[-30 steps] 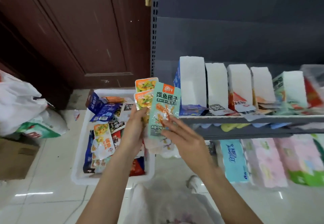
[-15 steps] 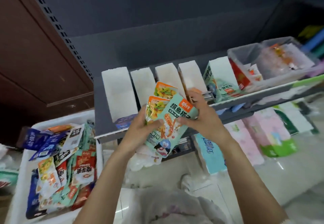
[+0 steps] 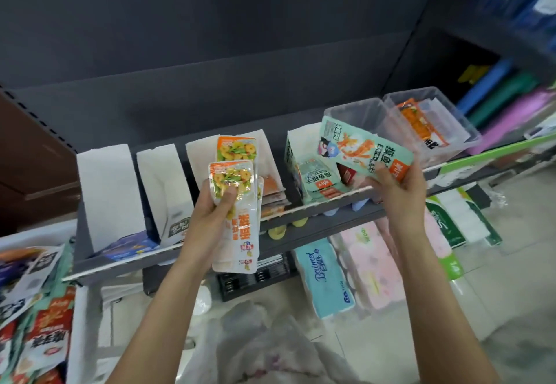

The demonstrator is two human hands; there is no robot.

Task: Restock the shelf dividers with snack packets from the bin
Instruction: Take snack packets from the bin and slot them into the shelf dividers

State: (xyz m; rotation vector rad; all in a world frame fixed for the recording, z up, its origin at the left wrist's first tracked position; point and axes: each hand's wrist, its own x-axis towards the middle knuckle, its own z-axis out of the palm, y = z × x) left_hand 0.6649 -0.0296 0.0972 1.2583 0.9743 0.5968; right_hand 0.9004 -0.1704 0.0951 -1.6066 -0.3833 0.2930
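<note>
Far left, bin (image 3: 81,323) of mixed snack packets, low beside the shelf (image 3: 301,218). On the shelf, 2 white dividers (image 3: 105,194) nearly bare. Next, left hand (image 3: 210,212), fingers and thumb curled round a fanned stack of orange-topped packets (image 3: 237,203), thumb pressed on the front one; stack raised in front of the 3rd divider, not yet in it. Printed food picture plain, orange lettering too skewed to read. Further right, mint-green packet (image 3: 364,150) pinched at its orange-banded end by right hand (image 3: 397,188), held tilted over the green-printed divider (image 3: 307,170) with matching packets inside. Chinese characters on it, not surely legible. Likely light, thin, glossy and floppy: best gripped at a sealed edge, slid in end first; a stack apt to slip apart. Far right, 2 clear tubs (image 3: 436,125). Below, blue tissue pack (image 3: 323,275) marked "Baimei".
</note>
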